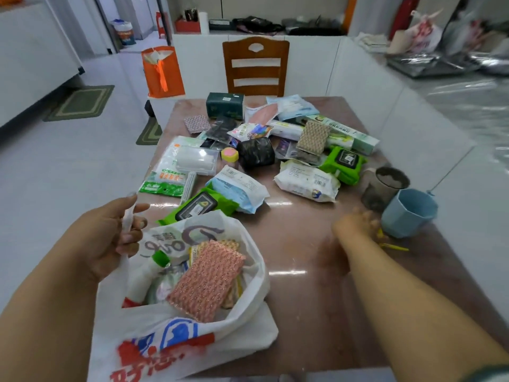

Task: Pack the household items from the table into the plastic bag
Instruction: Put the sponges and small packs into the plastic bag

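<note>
Left hand (pixel 110 235): grips plastic bag (pixel 248 274) handle; keep mouth wide. Right hand (pixel 355 224): blurred, grip unclear, beside blue cup (pixel 407 213); lift upright.

The glossy desk (pixel 303 260) is reflecting light; the thin plastic bag (pixel 248 307) is crinkling around a rough-textured pink sponge (pixel 206 282).

Bare forearms; a dark teal cuff (pixel 493 374) edges the right arm.
</note>
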